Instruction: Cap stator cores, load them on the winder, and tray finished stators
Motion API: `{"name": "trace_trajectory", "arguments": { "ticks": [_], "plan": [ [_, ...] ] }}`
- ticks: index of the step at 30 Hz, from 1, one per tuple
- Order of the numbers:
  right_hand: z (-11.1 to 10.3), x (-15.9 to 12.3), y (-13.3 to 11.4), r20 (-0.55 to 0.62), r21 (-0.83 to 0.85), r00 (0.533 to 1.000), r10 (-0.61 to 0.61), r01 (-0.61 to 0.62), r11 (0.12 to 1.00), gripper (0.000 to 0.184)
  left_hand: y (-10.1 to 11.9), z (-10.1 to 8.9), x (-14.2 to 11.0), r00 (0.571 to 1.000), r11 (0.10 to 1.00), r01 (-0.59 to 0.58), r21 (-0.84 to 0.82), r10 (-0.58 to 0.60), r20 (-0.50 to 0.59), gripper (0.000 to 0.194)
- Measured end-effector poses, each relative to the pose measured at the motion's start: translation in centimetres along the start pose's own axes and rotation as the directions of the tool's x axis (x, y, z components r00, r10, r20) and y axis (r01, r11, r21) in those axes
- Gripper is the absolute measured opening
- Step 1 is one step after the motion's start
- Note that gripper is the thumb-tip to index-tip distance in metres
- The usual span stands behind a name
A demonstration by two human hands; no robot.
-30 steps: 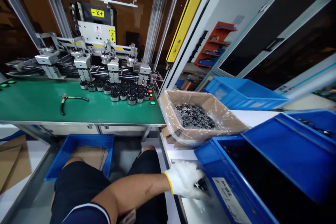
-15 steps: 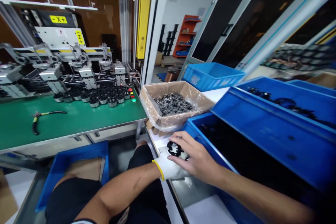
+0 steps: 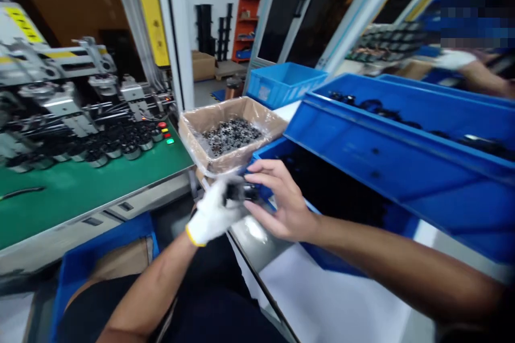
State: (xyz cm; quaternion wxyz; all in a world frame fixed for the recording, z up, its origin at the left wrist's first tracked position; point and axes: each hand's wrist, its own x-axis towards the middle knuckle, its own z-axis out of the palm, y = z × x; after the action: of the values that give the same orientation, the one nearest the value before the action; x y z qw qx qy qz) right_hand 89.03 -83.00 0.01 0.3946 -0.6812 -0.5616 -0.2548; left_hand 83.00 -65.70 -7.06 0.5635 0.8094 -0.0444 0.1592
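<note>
My left hand (image 3: 213, 211), in a white glove with a yellow cuff, is closed round a small black-and-silver stator core (image 3: 236, 191). My right hand (image 3: 284, 201) is bare. Its thumb and fingertips curve about the core's black right end, and motion blur hides the exact contact. Both hands are in front of a plastic-lined cardboard box (image 3: 189, 142) filled with slotted metal-and-black pieces (image 3: 233, 136). Just right of them stands a deep blue bin (image 3: 265, 153) with dark contents.
Several cores (image 3: 131, 150) stand on a green bench (image 3: 96, 187) before a machine (image 3: 76, 112). Another blue bin (image 3: 386, 134) with black parts sits tilted at right, a lighter blue crate (image 3: 289, 88) behind. At upper right is another person's gloved hand (image 3: 456, 59).
The camera view has turned right. My hands have moved from one over the other to side by side, with the core turned sideways between them. Another person's gloved hand has come into view.
</note>
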Motion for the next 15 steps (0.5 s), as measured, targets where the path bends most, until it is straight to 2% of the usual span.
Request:
{"name": "trace_trajectory", "arguments": {
  "ticks": [3,5,8,11,13,15],
  "plan": [
    [0.2,-0.1,0.3,-0.008,0.025,1.000,-0.004,0.004,1.000,0.056,0.4,-2.0,-0.3,0.980,0.989,0.095,-0.109,-0.112,-0.162,0.063],
    [0.5,-0.3,0.6,-0.003,0.021,1.000,0.007,-0.007,1.000,0.056,0.8,-2.9,-0.4,0.965,0.975,0.124,-0.183,-0.161,-0.205,0.074],
    [0.6,-0.5,0.7,0.010,0.027,1.000,0.019,-0.019,0.999,0.056,1.4,-3.5,-0.6,0.963,0.919,0.137,-0.369,-0.211,-0.168,0.085],
    [0.7,-0.5,0.7,0.002,0.047,1.000,-0.027,0.027,0.999,0.059,1.7,-3.3,-0.9,0.963,0.822,0.174,-0.542,-0.258,-0.083,0.079],
    [0.7,-0.5,0.6,0.000,0.040,0.998,-0.067,0.067,0.997,0.062,1.8,-3.1,-1.4,0.968,0.780,0.200,-0.593,-0.252,-0.005,0.074],
    [0.7,-0.5,0.6,-0.004,0.020,0.996,-0.093,0.093,0.995,0.062,1.8,-3.0,-1.9,0.975,0.809,0.212,-0.548,-0.214,0.062,0.076]
  ]
}}
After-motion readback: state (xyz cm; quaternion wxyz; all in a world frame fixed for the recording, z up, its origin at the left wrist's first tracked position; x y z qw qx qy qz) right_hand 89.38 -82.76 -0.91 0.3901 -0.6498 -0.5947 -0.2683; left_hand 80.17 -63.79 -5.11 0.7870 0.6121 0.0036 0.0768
